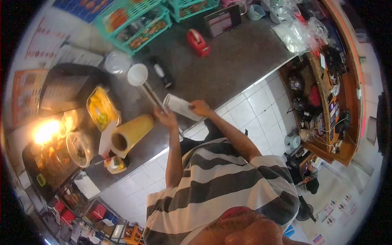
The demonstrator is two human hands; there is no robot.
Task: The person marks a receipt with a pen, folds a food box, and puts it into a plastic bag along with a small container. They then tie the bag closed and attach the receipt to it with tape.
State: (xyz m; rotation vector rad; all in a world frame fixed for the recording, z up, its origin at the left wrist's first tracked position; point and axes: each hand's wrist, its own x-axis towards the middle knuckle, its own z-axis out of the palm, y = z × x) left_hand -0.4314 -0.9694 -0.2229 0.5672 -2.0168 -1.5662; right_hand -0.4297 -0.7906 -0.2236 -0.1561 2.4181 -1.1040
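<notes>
My left hand [165, 118] is at the lower part of a slim metal rod [153, 96], fingers curled around it. The rod slants up to a round white cup-shaped end [137, 74] over the dark counter. Close on the right, my right hand [200, 108] pinches the side of a folded white sheet [178, 106], paper or thin cloth, which lies across the counter's front edge. A thick yellow roll [132, 132] with a hollow core lies left of my left hand. Behind the sheet is a small black-and-white object [161, 72].
The dark counter [241, 53] carries a red tape dispenser [199, 42], a tablet [223, 21], green baskets [134, 26] and plastic bags [296, 36]. On its left are a yellow-filled tray [103, 107], a clear tub [77, 149] and a bright light. Wooden shelving [332, 106] stands right; another person [308, 185] is beyond.
</notes>
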